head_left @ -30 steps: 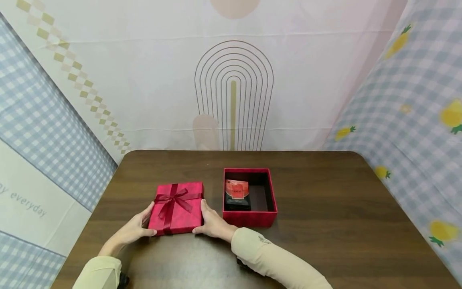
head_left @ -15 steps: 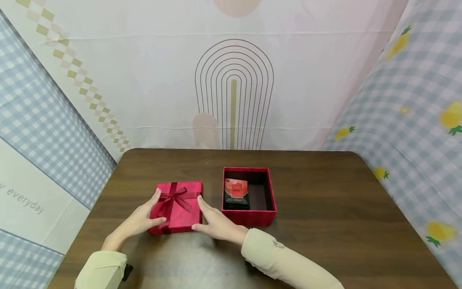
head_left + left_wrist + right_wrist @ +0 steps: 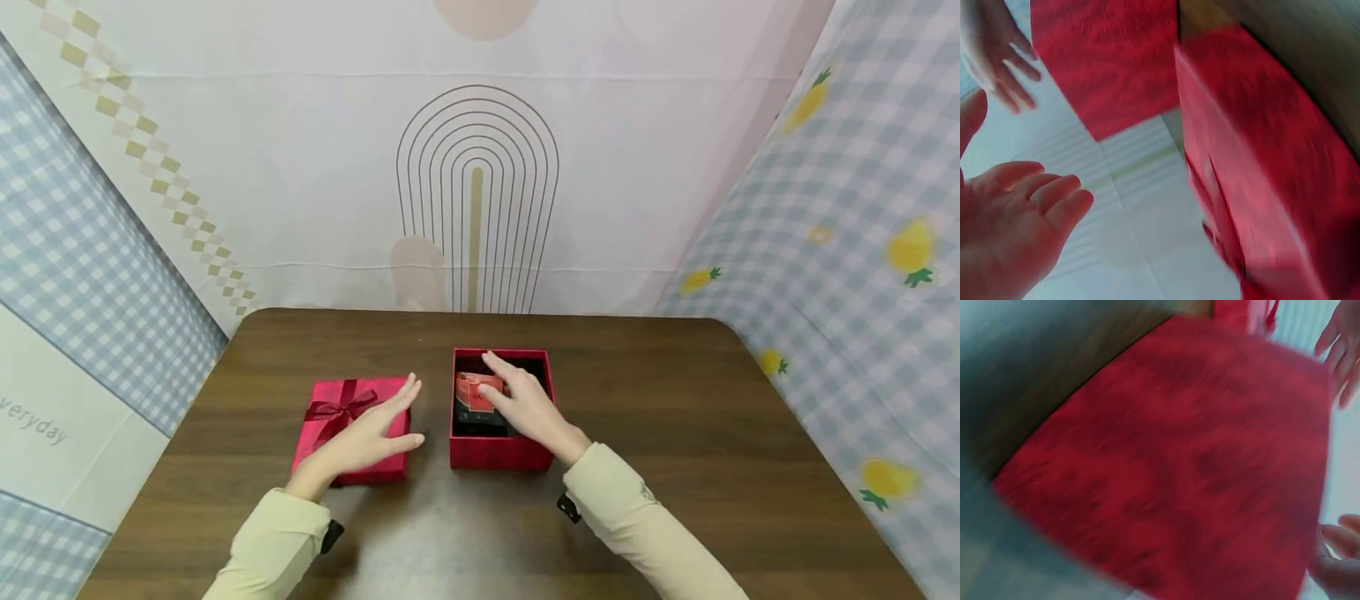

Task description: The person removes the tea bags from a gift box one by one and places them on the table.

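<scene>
A red gift box lid (image 3: 386,390) with a dark red ribbon bow lies on the left of the table. My left hand (image 3: 360,442) hovers over it, fingers extended, hiding part of the bow and holding nothing. To the right stands the open red gift box (image 3: 487,454), black inside. A small stack of black and orange-red sachets (image 3: 476,417) fills its left part. Over the box is my right hand (image 3: 528,408), fingers stretched out, its thumb overlapping the top sachet; contact cannot be told. The left wrist view shows the left hand's fingers (image 3: 1054,194) apart from the lid.
The brown wooden table (image 3: 675,467) extends to the right of the box and in front of it. A white patterned cloth (image 3: 315,167) hangs behind its far edge. Checked cloths (image 3: 840,292) hang at both sides.
Both hands have come off the lid and moved right. The right hand has gone from the lid's right side to above the box; the left is now over the lid. Lid and box stay put.
</scene>
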`<state>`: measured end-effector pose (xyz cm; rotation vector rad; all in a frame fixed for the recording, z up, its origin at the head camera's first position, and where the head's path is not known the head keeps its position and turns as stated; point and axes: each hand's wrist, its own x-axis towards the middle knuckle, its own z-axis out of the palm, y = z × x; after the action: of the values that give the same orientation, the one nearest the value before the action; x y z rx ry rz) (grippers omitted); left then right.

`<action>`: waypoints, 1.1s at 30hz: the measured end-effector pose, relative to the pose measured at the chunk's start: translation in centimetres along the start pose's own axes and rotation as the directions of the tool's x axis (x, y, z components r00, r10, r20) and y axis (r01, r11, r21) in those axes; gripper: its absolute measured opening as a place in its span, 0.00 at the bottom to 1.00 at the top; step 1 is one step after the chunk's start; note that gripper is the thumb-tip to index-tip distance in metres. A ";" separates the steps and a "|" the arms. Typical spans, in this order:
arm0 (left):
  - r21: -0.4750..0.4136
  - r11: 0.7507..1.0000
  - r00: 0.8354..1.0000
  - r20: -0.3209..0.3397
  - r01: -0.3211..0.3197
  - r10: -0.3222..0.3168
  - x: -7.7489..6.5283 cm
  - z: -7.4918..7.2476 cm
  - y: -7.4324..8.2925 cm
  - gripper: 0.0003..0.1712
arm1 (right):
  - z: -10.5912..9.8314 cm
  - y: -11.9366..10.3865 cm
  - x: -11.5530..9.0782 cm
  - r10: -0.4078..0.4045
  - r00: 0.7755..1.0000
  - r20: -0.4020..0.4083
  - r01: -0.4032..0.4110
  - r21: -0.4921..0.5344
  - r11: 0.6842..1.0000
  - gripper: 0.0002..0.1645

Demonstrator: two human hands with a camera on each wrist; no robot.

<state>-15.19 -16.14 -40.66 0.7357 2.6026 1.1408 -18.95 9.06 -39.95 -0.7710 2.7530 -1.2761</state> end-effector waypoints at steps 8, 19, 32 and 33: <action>-0.114 0.993 1.000 -0.011 0.010 -0.011 2.6 3.2 0.2 0.41 | 0.5 3.3 0.6 0.227 0.971 0.073 -0.218 -0.122 0.968 0.29; -0.173 0.985 0.999 -0.045 0.005 -0.012 3.1 5.2 0.1 0.41 | 1.4 3.9 1.0 0.336 0.916 0.217 -0.296 -0.197 0.934 0.32; -0.141 0.990 0.995 -0.096 -0.018 0.004 3.3 5.8 0.1 0.40 | 1.4 3.8 1.1 0.355 0.909 0.220 -0.313 -0.202 0.928 0.33; -0.139 0.990 0.995 -0.097 -0.019 0.005 3.3 5.8 0.1 0.40 | 1.4 3.8 1.2 0.354 0.908 0.226 -0.312 -0.203 0.928 0.33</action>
<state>-15.80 -10.75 -44.52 0.6836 2.5655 1.3784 -21.27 9.60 -43.37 -0.4058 2.6440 -0.8304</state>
